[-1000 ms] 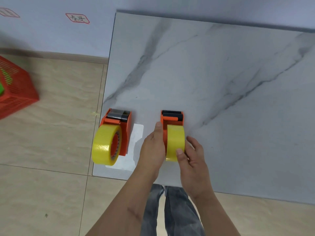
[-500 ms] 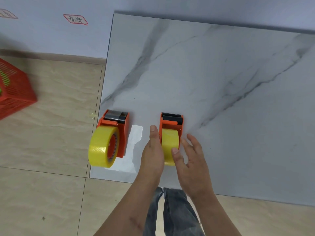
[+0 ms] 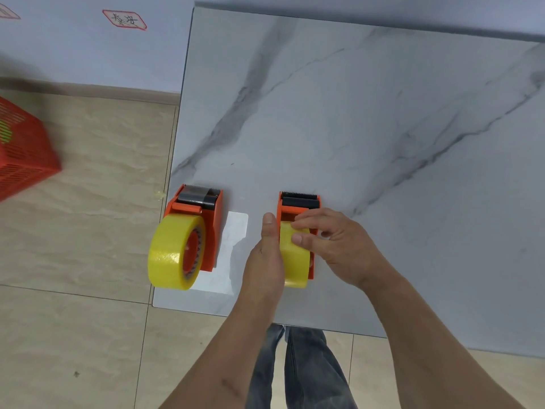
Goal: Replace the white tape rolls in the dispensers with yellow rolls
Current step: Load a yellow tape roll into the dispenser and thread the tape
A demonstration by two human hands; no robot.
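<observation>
Two orange tape dispensers stand near the table's front left corner. The left dispenser (image 3: 213, 228) carries a yellow roll (image 3: 172, 255) and nobody touches it. In the right dispenser (image 3: 298, 203) sits another yellow roll (image 3: 295, 265). My left hand (image 3: 265, 258) presses flat against the left side of that dispenser and roll. My right hand (image 3: 333, 246) lies across the roll's top from the right, with thumb and forefinger pinching at the tape on its surface. No white roll is in view.
A marble-patterned table (image 3: 368, 128) holds both dispensers, with a white card (image 3: 233, 249) lying between them. A red plastic basket (image 3: 20, 149) stands on the tiled floor at the far left. My legs show below the table's front edge.
My right hand has moved up from the roll's near side onto its top, and its fingers now pinch the tape. The left hand has stayed against the dispenser.
</observation>
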